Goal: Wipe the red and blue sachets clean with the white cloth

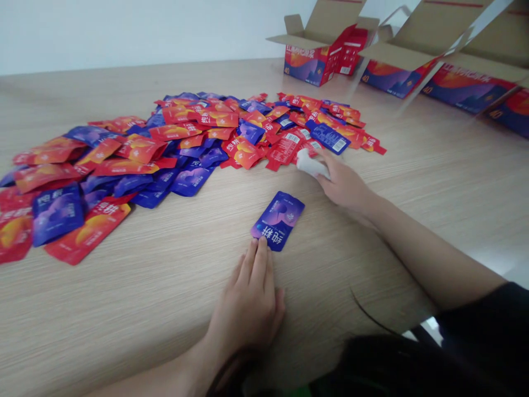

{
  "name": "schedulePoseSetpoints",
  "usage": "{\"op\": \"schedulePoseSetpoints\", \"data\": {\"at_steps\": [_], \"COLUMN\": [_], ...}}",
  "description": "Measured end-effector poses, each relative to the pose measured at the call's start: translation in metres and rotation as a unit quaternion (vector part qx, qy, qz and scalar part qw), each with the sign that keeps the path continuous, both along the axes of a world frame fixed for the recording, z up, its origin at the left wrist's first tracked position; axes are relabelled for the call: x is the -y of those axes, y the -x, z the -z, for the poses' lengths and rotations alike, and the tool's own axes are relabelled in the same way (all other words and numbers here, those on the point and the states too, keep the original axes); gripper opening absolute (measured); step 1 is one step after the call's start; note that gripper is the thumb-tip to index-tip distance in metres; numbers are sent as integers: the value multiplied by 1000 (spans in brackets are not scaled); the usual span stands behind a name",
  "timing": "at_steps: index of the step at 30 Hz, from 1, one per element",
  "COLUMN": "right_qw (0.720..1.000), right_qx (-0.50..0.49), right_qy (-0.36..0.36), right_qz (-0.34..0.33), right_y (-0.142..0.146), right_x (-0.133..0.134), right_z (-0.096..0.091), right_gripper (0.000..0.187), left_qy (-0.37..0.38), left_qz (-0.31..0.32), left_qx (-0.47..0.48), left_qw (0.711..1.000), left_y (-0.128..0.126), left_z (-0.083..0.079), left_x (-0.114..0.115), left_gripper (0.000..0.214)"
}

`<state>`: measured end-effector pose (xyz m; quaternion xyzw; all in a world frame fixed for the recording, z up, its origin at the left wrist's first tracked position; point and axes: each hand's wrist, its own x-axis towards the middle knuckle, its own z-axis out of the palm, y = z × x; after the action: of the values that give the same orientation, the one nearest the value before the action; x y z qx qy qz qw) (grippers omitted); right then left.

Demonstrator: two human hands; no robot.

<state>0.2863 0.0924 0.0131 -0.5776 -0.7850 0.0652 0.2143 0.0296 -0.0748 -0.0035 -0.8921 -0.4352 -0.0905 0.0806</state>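
My left hand [250, 300] lies flat on the wooden table [165, 309], fingers stretched out, its fingertips touching the near edge of a single blue sachet [278, 220]. My right hand [343, 182] reaches to the edge of a big pile of red and blue sachets [185, 143] and is closed on a pale, blurred sachet [311, 164]. The pile spreads from the far middle of the table to the left edge.
Several open red-and-blue cardboard boxes [326, 52] stand at the far right, with flaps raised; a longer box [467, 85] runs along the right edge. A white wall lies behind the table. Dark clothing shows at the bottom right.
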Motion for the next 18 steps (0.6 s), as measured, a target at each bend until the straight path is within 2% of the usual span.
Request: {"op": "schedulePoseSetpoints", "data": {"at_steps": [2, 4, 5, 7, 9, 10, 12, 15, 16, 18], "right_qw": [995, 993, 995, 998, 981, 975, 975, 987, 986, 975], "right_qx": [-9, 0, 7, 37, 88, 102, 112, 95, 91, 84], "right_qy": [-10, -33, -47, -48, -40, -34, -10, -3, -9, -12], "right_qz": [94, 116, 90, -34, -167, -195, -194, -130, -138, -205], "right_y": [4, 18, 29, 55, 78, 85, 93, 91, 90, 88], "right_x": [9, 29, 43, 69, 87, 90, 89, 82, 82, 82], "right_z": [-12, -21, -22, -18, -7, -1, 7, 10, 9, 7], "right_gripper": [66, 68, 66, 61, 57, 56, 55, 56, 56, 54], "left_qy": [-1, 2, 4, 9, 9, 4, -6, -13, -13, -17], "left_qz": [0, 1, 1, 4, 9, 9, 10, 8, 8, 6], "left_qx": [6, 7, 6, 1, -1, 0, 0, -5, -6, -4], "left_qw": [1000, 1000, 1000, 1000, 1000, 1000, 1000, 1000, 1000, 1000], "left_y": [-1, -1, -1, -2, -2, -2, -3, -3, -3, -3], "left_z": [0, -1, -2, -3, -4, -5, -5, -4, -4, -3], "left_x": [0, 0, 0, 0, -1, -1, -1, -1, -1, 0], "left_gripper": [54, 54, 54, 54, 53, 52, 52, 53, 52, 47]}}
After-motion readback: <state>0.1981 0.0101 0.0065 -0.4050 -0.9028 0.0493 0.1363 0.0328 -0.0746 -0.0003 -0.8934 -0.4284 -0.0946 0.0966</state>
